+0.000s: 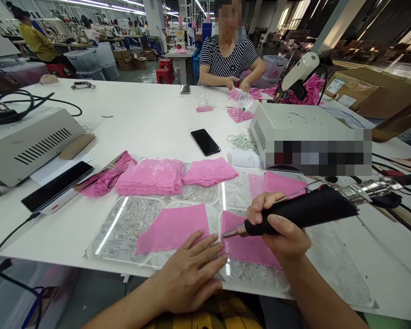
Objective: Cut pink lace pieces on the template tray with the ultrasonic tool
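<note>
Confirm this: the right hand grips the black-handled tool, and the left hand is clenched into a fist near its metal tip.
Not a fist: the head view shows the left hand spread open near the metal tip. The right hand does grip the black-handled tool.

I hold the left hand (193, 269) palm down, fingers loosely spread and pointing up and rightward, the bare left forearm (123, 304) slanting in from below; opposite, I curl the right hand (292, 237) into a grip, thumb forward, its bare right forearm (324, 292) angling up from lower right.
</note>
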Tool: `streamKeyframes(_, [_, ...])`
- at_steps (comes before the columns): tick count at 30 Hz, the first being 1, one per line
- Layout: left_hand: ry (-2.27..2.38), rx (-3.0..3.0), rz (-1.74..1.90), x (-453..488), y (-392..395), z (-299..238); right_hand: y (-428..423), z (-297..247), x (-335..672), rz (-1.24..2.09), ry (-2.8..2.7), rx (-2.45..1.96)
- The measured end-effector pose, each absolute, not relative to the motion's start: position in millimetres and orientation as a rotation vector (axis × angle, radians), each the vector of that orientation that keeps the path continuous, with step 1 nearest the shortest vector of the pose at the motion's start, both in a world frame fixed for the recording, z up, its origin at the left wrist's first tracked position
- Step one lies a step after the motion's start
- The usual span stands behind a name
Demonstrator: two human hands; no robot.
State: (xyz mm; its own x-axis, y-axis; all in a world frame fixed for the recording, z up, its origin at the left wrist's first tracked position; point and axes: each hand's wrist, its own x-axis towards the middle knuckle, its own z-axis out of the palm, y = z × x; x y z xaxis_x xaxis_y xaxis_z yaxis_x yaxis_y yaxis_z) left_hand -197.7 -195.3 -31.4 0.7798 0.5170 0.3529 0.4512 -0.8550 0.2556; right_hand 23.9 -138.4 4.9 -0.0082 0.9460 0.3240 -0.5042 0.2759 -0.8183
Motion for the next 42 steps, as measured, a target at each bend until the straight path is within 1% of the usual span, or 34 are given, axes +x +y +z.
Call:
streamKeyframes(9, [0.753,2.799,0.605,-198,-194,-30,-140,4,21,1.277,-1.039,-0.556])
streamKeyframes(15, [0.764,2.774,0.673,-198,-195,-29,-139,5,22,1.257,-1.009,-0.604])
streamKeyframes(18, [0.794,2.785,0.631,-196,-195,-26,-138,14,34,1.134,-0.931,-0.656])
streamKeyframes(21, [0.844,2.806,0.609,-192,-189,-22,-139,21,54,0.912,-0.810,-0.715])
streamKeyframes(24, [0.888,2.842,0.620,-185,-174,-21,-143,18,68,0.778,-0.734,-0.774])
streamKeyframes(31, [0.931,2.912,0.504,-169,-146,-28,-143,-1,58,0.799,-0.736,-0.755])
streamKeyframes(42, [0.970,2.871,0.444,-170,-141,-37,-142,-3,57,0.785,-0.815,-0.770])
